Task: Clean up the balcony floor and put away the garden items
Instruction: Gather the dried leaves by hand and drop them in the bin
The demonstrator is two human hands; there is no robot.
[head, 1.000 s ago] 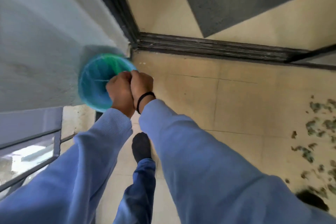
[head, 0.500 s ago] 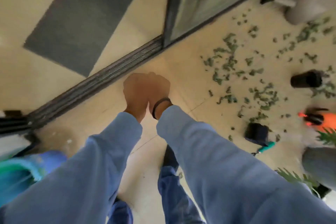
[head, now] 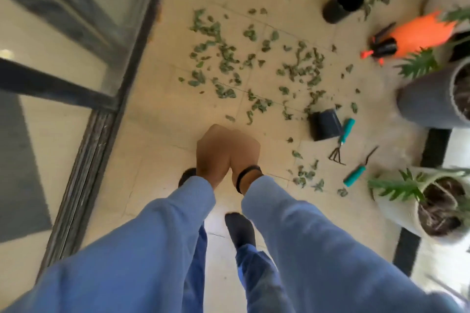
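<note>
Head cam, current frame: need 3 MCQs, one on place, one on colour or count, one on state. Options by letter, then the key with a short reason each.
1. Where does the small black pot lie?
A. beside the hand rake
B. on the grey mat
C. in a planter

2. What colour are the tool handles?
A. orange
B. teal
C. black

3. How are the hands?
A. gripping a broom
B. spread flat
C. curled together, holding nothing seen

Key:
1 A, the pot lies on the tiles just left of the rake's handle.
2 B, rake and trowel handles are teal.
3 C, left hand and right hand are pressed together, fingers curled.
</note>
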